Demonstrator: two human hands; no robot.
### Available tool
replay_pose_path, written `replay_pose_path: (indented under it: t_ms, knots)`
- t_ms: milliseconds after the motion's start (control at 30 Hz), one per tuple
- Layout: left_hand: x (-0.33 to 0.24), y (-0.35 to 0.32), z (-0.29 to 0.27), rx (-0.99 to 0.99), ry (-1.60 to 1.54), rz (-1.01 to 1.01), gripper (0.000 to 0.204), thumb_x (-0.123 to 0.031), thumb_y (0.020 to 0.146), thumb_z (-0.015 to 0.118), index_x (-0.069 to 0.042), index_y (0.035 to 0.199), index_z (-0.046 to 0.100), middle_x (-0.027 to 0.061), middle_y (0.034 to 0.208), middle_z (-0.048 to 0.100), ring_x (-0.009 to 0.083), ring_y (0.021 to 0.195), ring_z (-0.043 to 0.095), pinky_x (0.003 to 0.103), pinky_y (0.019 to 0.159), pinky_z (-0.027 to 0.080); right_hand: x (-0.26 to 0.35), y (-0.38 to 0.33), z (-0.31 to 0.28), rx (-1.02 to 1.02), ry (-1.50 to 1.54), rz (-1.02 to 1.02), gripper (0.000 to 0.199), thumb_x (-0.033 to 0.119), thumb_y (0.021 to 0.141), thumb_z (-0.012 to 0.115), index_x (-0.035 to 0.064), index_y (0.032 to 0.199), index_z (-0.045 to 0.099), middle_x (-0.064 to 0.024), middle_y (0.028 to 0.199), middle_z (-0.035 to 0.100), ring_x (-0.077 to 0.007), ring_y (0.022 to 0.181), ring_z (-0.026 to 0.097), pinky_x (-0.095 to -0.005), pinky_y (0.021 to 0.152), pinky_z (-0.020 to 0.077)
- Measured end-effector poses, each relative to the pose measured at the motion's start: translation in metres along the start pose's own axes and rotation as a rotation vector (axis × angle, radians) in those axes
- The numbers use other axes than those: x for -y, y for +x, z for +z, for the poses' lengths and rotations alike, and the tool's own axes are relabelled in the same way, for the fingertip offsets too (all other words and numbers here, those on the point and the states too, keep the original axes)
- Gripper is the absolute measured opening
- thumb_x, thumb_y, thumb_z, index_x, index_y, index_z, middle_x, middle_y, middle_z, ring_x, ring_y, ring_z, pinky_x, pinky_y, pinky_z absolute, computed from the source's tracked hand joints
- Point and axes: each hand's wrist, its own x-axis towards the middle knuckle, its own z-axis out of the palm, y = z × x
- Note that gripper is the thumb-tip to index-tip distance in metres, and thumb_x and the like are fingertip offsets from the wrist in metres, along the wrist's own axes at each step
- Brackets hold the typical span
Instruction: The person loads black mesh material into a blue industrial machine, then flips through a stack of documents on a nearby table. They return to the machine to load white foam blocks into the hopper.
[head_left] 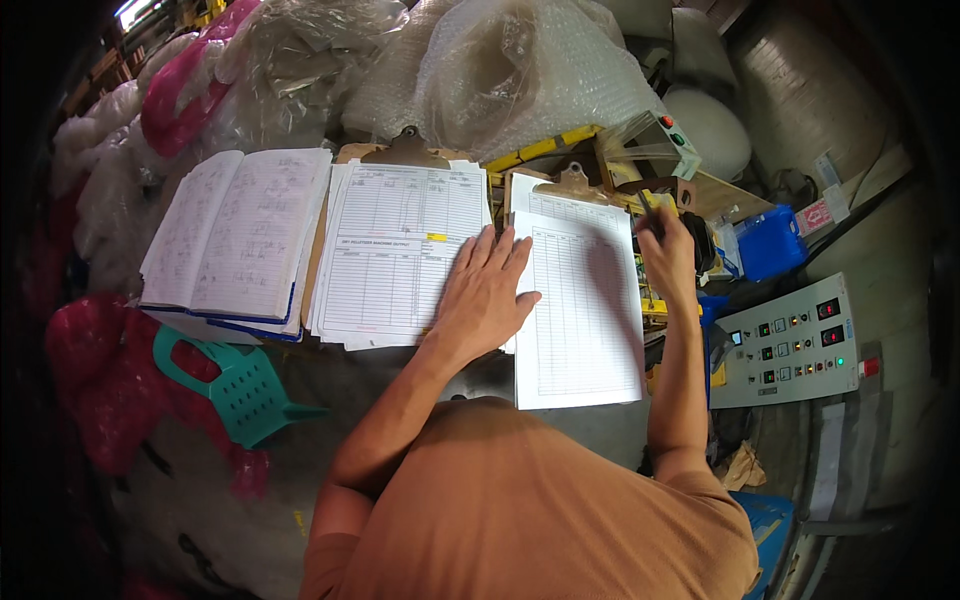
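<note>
My left hand (484,287) lies flat with its fingers stretched out, over the right edge of the printed forms (375,285) on the middle clipboard (405,148). Its thumb reaches onto the ruled sheets (580,310) of the right clipboard (573,183). My right hand (667,250) is raised beside the upper right edge of those sheets, fingers closed around a dark, slim pen (646,204). A shadow falls across the right sheets. To the left, an open notebook (245,230) with handwritten pages lies next to the middle clipboard.
Bubble wrap (530,75) and clear plastic are heaped behind the clipboards. A teal plastic scoop (240,385) sits below the notebook, near pink plastic (100,380). On the right are a control panel (790,345) with lit switches, a blue container (770,243) and a button box (665,145).
</note>
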Motion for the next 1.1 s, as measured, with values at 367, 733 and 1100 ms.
replay_pose_path:
  t_ms: [367, 733, 1100]
  knots:
    - [-0.006, 0.001, -0.012, 0.05, -0.007, 0.035, 0.074, -0.034, 0.1, 0.069, -0.007, 0.162, 0.04, 0.0189, 0.165, 0.043, 0.0456, 0.156, 0.029, 0.053, 0.13, 0.02, -0.037, -0.148, -0.018, 0.082, 0.417, 0.687, 0.029, 0.026, 0.094, 0.083, -0.0016, 0.097, 0.074, -0.0021, 0.081, 0.07, -0.008, 0.072, 0.063, -0.0241, 0.067, 0.0495]
    - [-0.003, 0.081, -0.086, 0.197, 0.091, -0.001, 0.05, -0.015, 0.096, 0.07, -0.001, 0.143, 0.062, 0.0238, 0.131, 0.07, 0.0388, 0.126, 0.064, 0.046, 0.11, 0.049, -0.063, -0.172, -0.002, -0.119, 0.919, 0.652, 0.013, -0.001, 0.093, 0.075, -0.0024, 0.105, 0.071, -0.002, 0.097, 0.071, -0.0091, 0.084, 0.066, -0.0222, 0.077, 0.0516]
    - [0.028, 0.138, -0.041, 0.385, -0.114, -0.132, 0.033, -0.017, 0.082, 0.085, 0.002, 0.107, 0.077, 0.0174, 0.096, 0.077, 0.0263, 0.09, 0.074, 0.037, 0.083, 0.055, -0.059, -0.171, -0.005, -0.158, 0.963, 0.539, 0.018, 0.002, 0.095, 0.075, -0.0049, 0.111, 0.069, -0.0064, 0.098, 0.074, -0.0112, 0.082, 0.07, -0.0241, 0.076, 0.0555]
